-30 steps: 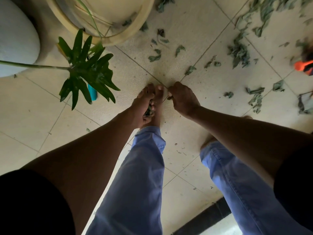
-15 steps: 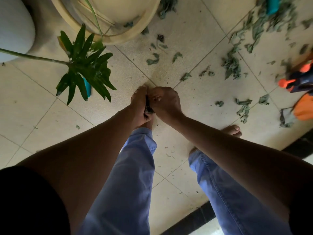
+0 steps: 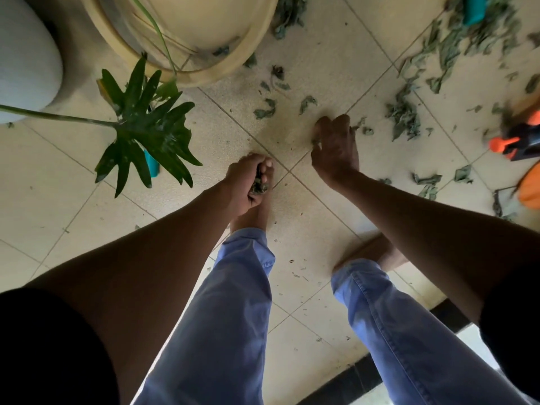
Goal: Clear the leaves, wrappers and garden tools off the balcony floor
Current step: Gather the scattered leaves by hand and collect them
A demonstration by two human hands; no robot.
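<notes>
Dried grey-green leaves (image 3: 404,119) lie scattered over the cream tiled floor (image 3: 321,65), thickest toward the upper right. My left hand (image 3: 244,182) grips a bunch of dried leaves (image 3: 258,187) just above my left foot. My right hand (image 3: 336,147) reaches down to the tiles, fingers curled, pinching a small leaf scrap (image 3: 315,140) at its thumb. An orange-and-black garden tool (image 3: 517,143) lies at the right edge, with another orange item (image 3: 531,191) below it. A teal object (image 3: 474,10) sits among the leaves at the top right.
A large cream pot (image 3: 181,33) stands at the top, a white rounded pot (image 3: 26,59) at the left. A green split plant leaf (image 3: 146,133) hangs over a teal object (image 3: 152,168). A dark threshold strip (image 3: 350,378) runs along the bottom right.
My right hand has left my left hand and moved up and right to the floor. The left hand still holds its bunch of leaves.
</notes>
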